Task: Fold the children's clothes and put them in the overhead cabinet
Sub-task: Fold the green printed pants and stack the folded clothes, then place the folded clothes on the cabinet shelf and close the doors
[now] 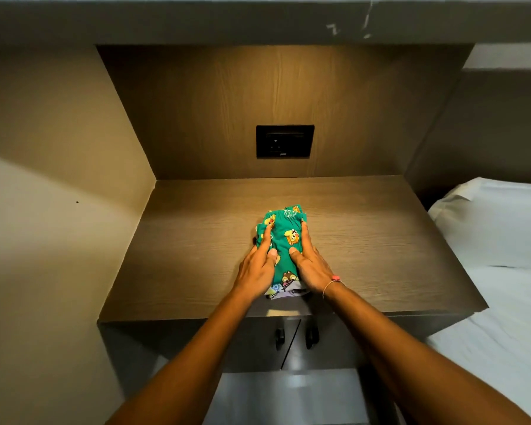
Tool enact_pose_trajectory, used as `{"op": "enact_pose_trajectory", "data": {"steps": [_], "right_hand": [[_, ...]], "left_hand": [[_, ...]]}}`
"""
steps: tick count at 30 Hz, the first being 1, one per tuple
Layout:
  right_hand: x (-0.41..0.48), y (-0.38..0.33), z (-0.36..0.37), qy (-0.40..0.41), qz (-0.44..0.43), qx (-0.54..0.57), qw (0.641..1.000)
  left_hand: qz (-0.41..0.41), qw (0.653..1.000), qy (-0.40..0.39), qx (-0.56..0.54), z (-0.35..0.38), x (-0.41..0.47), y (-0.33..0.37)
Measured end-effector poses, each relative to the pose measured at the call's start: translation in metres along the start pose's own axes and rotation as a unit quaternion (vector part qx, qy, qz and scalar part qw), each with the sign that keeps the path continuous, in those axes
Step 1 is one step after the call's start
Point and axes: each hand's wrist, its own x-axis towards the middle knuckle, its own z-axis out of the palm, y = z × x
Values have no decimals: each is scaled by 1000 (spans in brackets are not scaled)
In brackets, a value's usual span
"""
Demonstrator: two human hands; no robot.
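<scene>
**Two hands press a small folded bundle**

Two bare hands lie on a small green cloth bundle with yellow cartoon animals (pixel 284 240). It sits on the brown wooden worktop (pixel 196 256), near the front edge and about in the middle. A bit of pale purple printed cloth (pixel 281 292) peeks out at the near end, under the green. I cannot tell if that is a second piece of clothing or part of the same one.

The left hand (pixel 258 268) rests on the left side of the bundle. Its fingers (pixel 265 240) lie flat and close together on the cloth. The right hand (pixel 311 263) does the same on the right side, with a thin pink string bracelet (pixel 331 282) at the wrist. Both thumbs press down on the middle. Nothing is pinched or lifted.

The bundle looks small and neat, so I think the folding of this piece is almost done. It may just need a last press. The putting away is all still left. The clothes are on the worktop, not in a cabinet. A long grey overhead panel (pixel 258 23) runs along the top of the view, and I think the overhead cabinet is up there, but no open door shows. A white bed (pixel 497 240) is on the right, and no other clothes show anywhere.
</scene>
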Motion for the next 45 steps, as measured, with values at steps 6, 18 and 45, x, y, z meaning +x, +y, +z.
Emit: {"op": "enact_pose_trajectory", "data": {"steps": [6, 18, 45], "right_hand": [[-39, -17, -8, 7, -47, 134, 990], [-187, -90, -131, 104, -287, 196, 932], [-104, -228, -464, 248, -138, 53, 957]], "left_hand": [[13, 995, 23, -94, -9, -39, 17], [271, 947, 137, -106, -62, -154, 179], [242, 967, -20, -81, -113, 45, 500]]}}
